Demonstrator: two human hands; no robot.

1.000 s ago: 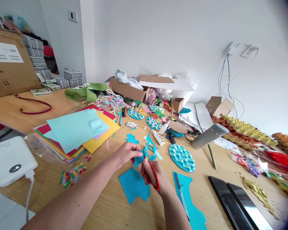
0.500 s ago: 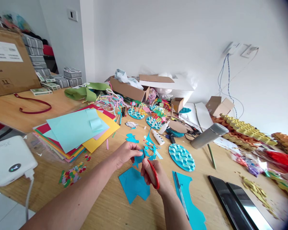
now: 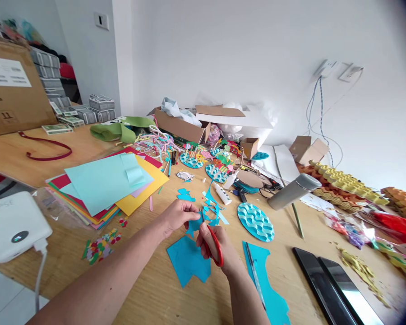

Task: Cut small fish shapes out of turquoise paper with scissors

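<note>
Between the fingertips of my left hand (image 3: 178,215) is a small piece of blue paper (image 3: 193,224), pinched and held above the table. My right hand (image 3: 214,246) is closed round the red-handled scissors (image 3: 218,253), whose blades meet the edge of that paper. Just beneath both hands lies a larger blue paper sheet (image 3: 188,261) with a notch cut in its lower edge. Blue paper scraps (image 3: 212,214) lie just beyond the scissors. To the right, a pen (image 3: 256,276) rests on a curved blue paper offcut (image 3: 274,293).
A stack of coloured paper (image 3: 98,185) and a white power bank (image 3: 16,228) stand on the left. Past my hands are glue bottles (image 3: 222,194) and a wavy-patterned blue oval (image 3: 255,222). A grey tumbler (image 3: 294,192) and two black phones (image 3: 320,289) are on the right.
My right hand and the scissors have shifted very slightly left, with the fingers a little differently bent. My left hand keeps its pinch on the blue paper almost unmoved.
</note>
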